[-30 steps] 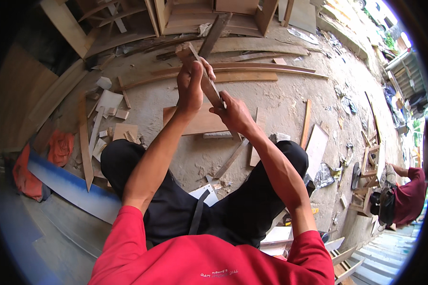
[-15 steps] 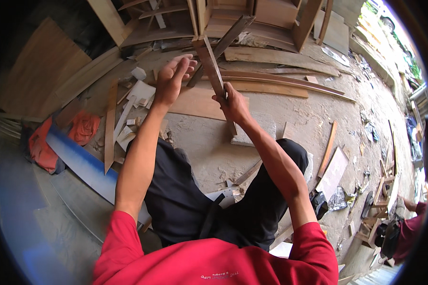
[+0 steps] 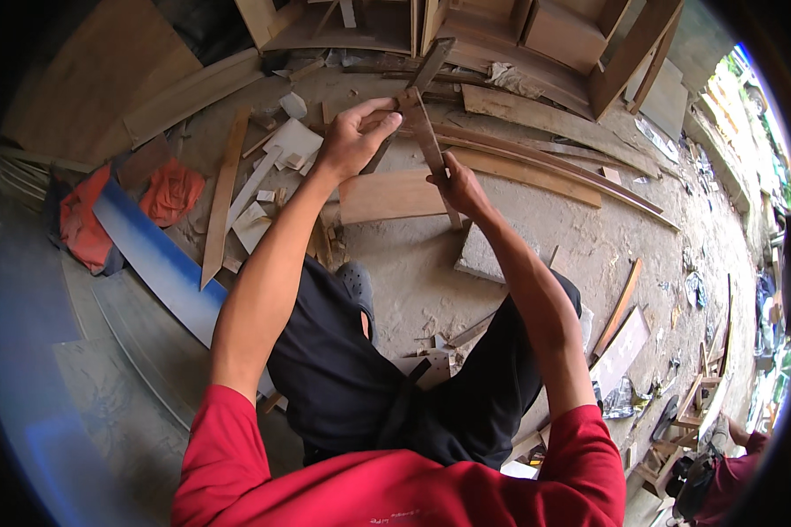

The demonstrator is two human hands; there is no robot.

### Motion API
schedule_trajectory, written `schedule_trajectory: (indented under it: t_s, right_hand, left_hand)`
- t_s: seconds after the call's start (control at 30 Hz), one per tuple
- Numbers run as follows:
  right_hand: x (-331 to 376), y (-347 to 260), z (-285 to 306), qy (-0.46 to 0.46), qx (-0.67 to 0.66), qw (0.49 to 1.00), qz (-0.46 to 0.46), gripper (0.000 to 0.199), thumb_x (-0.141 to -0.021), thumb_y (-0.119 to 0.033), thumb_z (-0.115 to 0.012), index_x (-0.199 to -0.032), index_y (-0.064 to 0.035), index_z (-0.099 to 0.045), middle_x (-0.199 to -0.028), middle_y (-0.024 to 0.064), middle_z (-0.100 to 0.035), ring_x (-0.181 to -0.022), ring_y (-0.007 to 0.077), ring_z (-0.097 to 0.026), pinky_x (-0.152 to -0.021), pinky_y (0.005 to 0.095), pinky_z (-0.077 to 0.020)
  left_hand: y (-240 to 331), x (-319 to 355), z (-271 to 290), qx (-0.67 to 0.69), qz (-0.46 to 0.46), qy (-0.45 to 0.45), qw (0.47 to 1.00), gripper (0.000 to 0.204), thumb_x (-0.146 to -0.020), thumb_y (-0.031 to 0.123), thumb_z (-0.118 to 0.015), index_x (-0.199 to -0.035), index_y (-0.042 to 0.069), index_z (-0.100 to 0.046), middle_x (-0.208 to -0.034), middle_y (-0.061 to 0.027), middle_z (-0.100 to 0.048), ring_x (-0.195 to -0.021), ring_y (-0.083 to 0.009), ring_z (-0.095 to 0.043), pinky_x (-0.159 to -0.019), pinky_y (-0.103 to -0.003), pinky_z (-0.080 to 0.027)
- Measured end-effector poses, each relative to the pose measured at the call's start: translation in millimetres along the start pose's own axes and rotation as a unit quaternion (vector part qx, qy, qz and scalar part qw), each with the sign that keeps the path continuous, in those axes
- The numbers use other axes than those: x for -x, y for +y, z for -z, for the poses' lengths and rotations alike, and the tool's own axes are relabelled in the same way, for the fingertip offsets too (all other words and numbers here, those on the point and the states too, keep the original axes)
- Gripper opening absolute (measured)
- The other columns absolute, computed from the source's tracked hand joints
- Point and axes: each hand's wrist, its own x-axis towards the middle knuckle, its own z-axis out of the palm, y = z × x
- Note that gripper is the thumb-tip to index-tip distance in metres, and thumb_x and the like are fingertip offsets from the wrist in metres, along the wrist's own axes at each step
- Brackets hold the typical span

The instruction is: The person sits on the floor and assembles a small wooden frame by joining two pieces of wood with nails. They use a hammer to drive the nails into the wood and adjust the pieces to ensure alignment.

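Observation:
My right hand (image 3: 464, 187) is wrapped round the lower half of a narrow brown wooden strip (image 3: 425, 136), held up in front of me and slanting away. My left hand (image 3: 359, 138) is closed at the strip's far end, thumb and fingertips against its edge. A darker wooden bar (image 3: 432, 66) crosses behind the strip; I cannot tell whether the two are joined. Below the strip, a flat light-brown board (image 3: 391, 197) lies on the floor, with a rough grey block (image 3: 492, 250) near the strip's lower end.
Open wooden cabinet frames (image 3: 510, 61) stand at the far side. Long planks (image 3: 536, 178) lie before them. Scraps and a blue-white panel (image 3: 154, 255) are at the left, by an orange bag (image 3: 83, 224). Another person (image 3: 734, 474) is at the lower right, beside small wooden stools (image 3: 664, 461).
My left hand has moved from open beside the strip to closing on its far end. My right hand still grips the strip. The view has shifted, and background things appear farther right.

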Motion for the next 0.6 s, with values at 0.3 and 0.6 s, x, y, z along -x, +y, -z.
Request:
schedule_trajectory:
  t_s: [0.3, 0.6]
  right_hand:
    - [-17, -24, 7, -0.087, 0.123, 0.986, -0.075, 0.036, -0.086, -0.032, -0.067, -0.107, -0.0070, -0.051, -0.096, 0.0227, -0.066, -0.093, 0.0439, -0.061, -0.074, 0.0503, -0.0459]
    - [6, -32, -5, -0.036, 0.167, 0.981, -0.086, 0.037, -0.084, -0.037, -0.068, -0.109, -0.0115, -0.058, -0.095, 0.0178, -0.067, -0.091, 0.0392, -0.063, -0.075, 0.0484, -0.0483]
  left_hand:
    - [-8, -12, 5, -0.064, -0.022, 0.096, 0.993, 0.042, -0.086, 0.038, -0.072, -0.103, 0.001, -0.063, -0.093, -0.0076, -0.071, -0.086, -0.0129, -0.067, -0.076, -0.026, -0.052]
    - [-9, 3, 18, -0.072, -0.057, 0.031, 0.995, 0.037, -0.089, 0.033, -0.068, -0.112, 0.004, -0.063, -0.091, -0.0049, -0.070, -0.085, -0.0118, -0.065, -0.077, -0.027, -0.052]
